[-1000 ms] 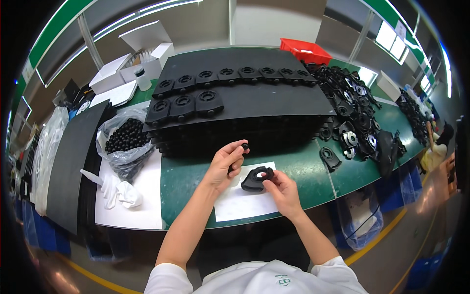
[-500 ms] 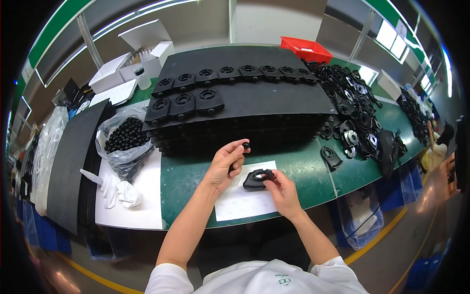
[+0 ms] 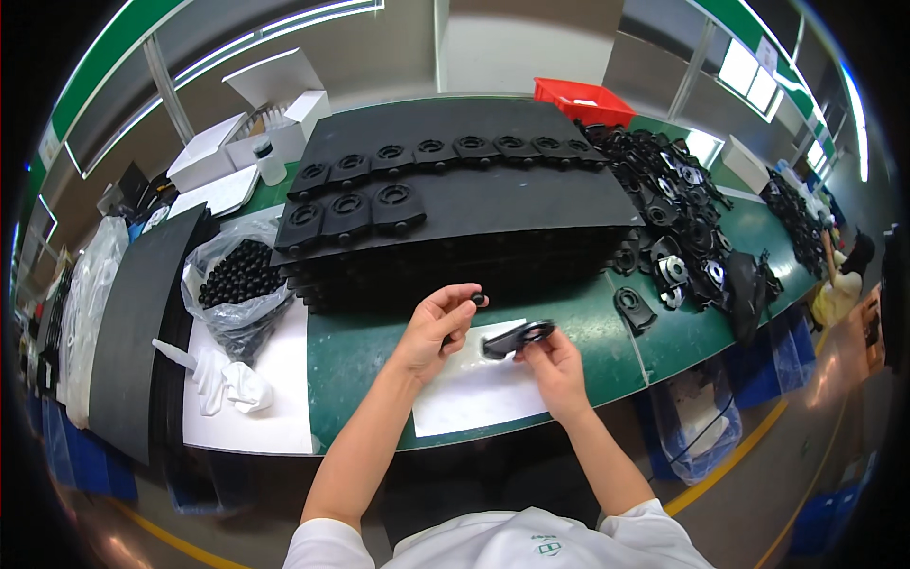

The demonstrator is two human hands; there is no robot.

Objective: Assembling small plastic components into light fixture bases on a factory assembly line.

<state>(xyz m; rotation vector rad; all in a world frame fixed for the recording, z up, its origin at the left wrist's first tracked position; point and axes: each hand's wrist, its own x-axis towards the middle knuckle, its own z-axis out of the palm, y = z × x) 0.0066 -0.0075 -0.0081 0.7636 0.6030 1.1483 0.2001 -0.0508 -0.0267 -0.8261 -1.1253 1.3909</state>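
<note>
Between the thumb and fingertips of my left hand (image 3: 436,332) is a small black ball (image 3: 478,299). My right hand (image 3: 556,372) grips a black plastic part with a round opening (image 3: 517,339) by its ring end, tilted over a white sheet of paper (image 3: 474,389). The two hands are apart, and the ball does not touch the part. Beyond them, similar black parts (image 3: 393,204) lie in two rows on a stack of black sheets (image 3: 512,204). One more such part (image 3: 633,309) lies on the green table to the right.
A clear plastic bag of black balls (image 3: 237,275) stands left of the stack. White gloves (image 3: 232,384) lie in front of it. A heap of black parts (image 3: 678,218) covers the right side. A red bin (image 3: 583,100) and white boxes (image 3: 209,152) stand at the back.
My right hand has turned the black part, so it now appears more edge-on and lifted. The left hand still holds the ball. The whole view has shifted slightly.
</note>
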